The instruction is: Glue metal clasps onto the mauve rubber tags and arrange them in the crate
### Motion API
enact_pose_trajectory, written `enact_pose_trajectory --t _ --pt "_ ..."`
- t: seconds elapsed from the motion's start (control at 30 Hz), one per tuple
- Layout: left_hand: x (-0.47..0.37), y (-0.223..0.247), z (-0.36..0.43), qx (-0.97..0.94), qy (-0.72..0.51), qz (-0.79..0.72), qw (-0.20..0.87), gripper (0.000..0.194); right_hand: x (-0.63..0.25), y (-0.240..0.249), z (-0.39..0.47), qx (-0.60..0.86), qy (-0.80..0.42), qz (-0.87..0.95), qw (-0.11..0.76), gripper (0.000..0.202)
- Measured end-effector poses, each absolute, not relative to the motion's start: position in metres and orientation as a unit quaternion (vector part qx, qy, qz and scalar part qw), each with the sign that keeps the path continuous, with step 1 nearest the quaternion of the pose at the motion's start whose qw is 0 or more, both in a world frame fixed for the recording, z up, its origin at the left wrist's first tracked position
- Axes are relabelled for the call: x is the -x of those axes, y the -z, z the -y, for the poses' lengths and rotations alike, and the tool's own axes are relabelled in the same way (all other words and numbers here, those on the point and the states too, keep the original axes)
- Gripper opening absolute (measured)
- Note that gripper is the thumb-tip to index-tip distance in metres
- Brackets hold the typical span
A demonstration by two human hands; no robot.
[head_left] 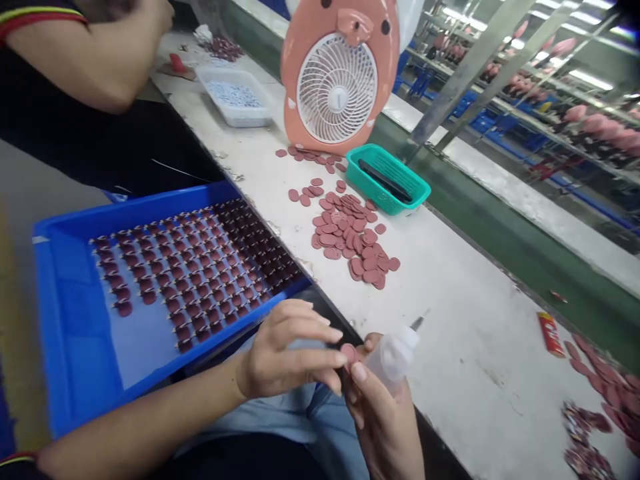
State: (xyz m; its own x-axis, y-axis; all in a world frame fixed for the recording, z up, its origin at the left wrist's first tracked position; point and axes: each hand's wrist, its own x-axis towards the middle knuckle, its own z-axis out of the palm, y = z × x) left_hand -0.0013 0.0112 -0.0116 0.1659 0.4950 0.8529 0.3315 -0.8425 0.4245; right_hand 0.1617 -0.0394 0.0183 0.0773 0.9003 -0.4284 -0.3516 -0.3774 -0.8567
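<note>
While the left hand (pixel 287 350) is pinching a small reddish disc (pixel 348 352) at its fingertips, the right hand (pixel 383 413) is gripping a clear squeeze bottle (pixel 395 353), its metal nozzle pointing up and away from the disc. Bringing that nozzle to the disc's middle and squeezing gently is probably what is needed now, keeping the fingertips at the rim. Just left of both hands, the blue tray (pixel 75 333) is holding rows of similar pieces, and more discs (pixel 350 237) are lying beyond the hands on the bench.

Single head-worn view, close, angled forward and down over workbench (pixel 450 300)
</note>
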Motion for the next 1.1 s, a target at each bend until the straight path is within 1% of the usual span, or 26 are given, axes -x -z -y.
enact_pose_trajectory --t 0.03,0.07,0.1,0.13,0.17,0.2,0.23,0.37,0.43,0.47,0.57,0.6,0.67,0.73,0.77,0.83,0.87,0.97,1.03,1.07,1.1 --pt "0.0 0.01 -0.007 -0.737 -0.59 -0.292 0.153 0.032 -0.16 -0.023 0.04 0.54 -0.632 0.239 0.502 0.058" --pt "-0.002 0.01 -0.002 -0.696 -0.592 -0.306 0.267 0.041 -0.158 -0.026 0.041 0.545 -0.629 0.237 0.501 0.058" --pt "-0.004 0.011 0.002 -0.631 -0.59 -0.309 0.398 0.045 -0.157 -0.029 0.041 0.55 -0.625 0.244 0.496 0.058" --pt "-0.007 0.012 0.007 -0.548 -0.581 -0.3 0.521 0.042 -0.155 -0.03 0.042 0.552 -0.624 0.258 0.489 0.058" --pt "-0.011 0.013 0.011 -0.467 -0.569 -0.284 0.615 0.037 -0.154 -0.031 0.043 0.553 -0.622 0.274 0.481 0.058" --pt "-0.014 0.014 0.014 -0.402 -0.56 -0.27 0.673 0.032 -0.152 -0.031 0.044 0.553 -0.622 0.287 0.475 0.057" --pt "-0.018 0.016 0.017 -0.35 -0.556 -0.26 0.707 0.03 -0.15 -0.03 0.045 0.551 -0.622 0.296 0.471 0.056" --pt "-0.026 0.018 0.023 -0.259 -0.557 -0.235 0.753 0.04 -0.145 -0.028 0.045 0.552 -0.627 0.297 0.463 0.056" --pt "-0.027 0.018 0.023 -0.236 -0.553 -0.227 0.766 0.037 -0.146 -0.027 0.044 0.556 -0.626 0.297 0.459 0.058" --pt "-0.027 0.017 0.023 -0.227 -0.552 -0.226 0.77 0.035 -0.147 -0.027 0.043 0.554 -0.627 0.3 0.458 0.06" --pt "-0.02 0.015 0.022 -0.198 -0.568 -0.234 0.764 0.036 -0.158 -0.028 0.043 0.55 -0.627 0.332 0.441 0.076" --pt "-0.016 0.014 0.021 -0.188 -0.572 -0.238 0.762 0.036 -0.164 -0.029 0.044 0.565 -0.612 0.352 0.427 0.079" --pt "-0.007 0.012 0.021 -0.168 -0.568 -0.249 0.767 0.035 -0.178 -0.031 0.048 0.622 -0.555 0.392 0.388 0.079" --pt "0.002 0.009 0.022 -0.15 -0.552 -0.261 0.778 0.034 -0.195 -0.035 0.052 0.679 -0.47 0.433 0.361 0.07" --pt "0.005 0.008 0.023 -0.143 -0.545 -0.267 0.782 0.034 -0.204 -0.037 0.054 0.694 -0.425 0.453 0.363 0.065" --pt "0.008 0.006 0.025 -0.137 -0.538 -0.273 0.785 0.034 -0.219 -0.039 0.055 0.701 -0.354 0.477 0.395 0.057" --pt "0.008 0.005 0.026 -0.136 -0.536 -0.275 0.786 0.035 -0.224 -0.039 0.055 0.694 -0.342 0.473 0.423 0.052" --pt "0.006 0.001 0.029 -0.137 -0.525 -0.271 0.795 0.041 -0.225 -0.034 0.054 0.62 -0.389 0.409 0.546 0.041" --pt "0.005 0.0 0.03 -0.141 -0.517 -0.265 0.802 0.045 -0.215 -0.028 0.057 0.555 -0.395 0.394 0.618 0.041" --pt "0.004 -0.001 0.031 -0.143 -0.513 -0.262 0.805 0.046 -0.209 -0.025 0.06 0.547 -0.366 0.415 0.628 0.045" --pt "0.003 -0.002 0.031 -0.145 -0.508 -0.262 0.807 0.045 -0.204 -0.022 0.065 0.557 -0.327 0.449 0.618 0.046"
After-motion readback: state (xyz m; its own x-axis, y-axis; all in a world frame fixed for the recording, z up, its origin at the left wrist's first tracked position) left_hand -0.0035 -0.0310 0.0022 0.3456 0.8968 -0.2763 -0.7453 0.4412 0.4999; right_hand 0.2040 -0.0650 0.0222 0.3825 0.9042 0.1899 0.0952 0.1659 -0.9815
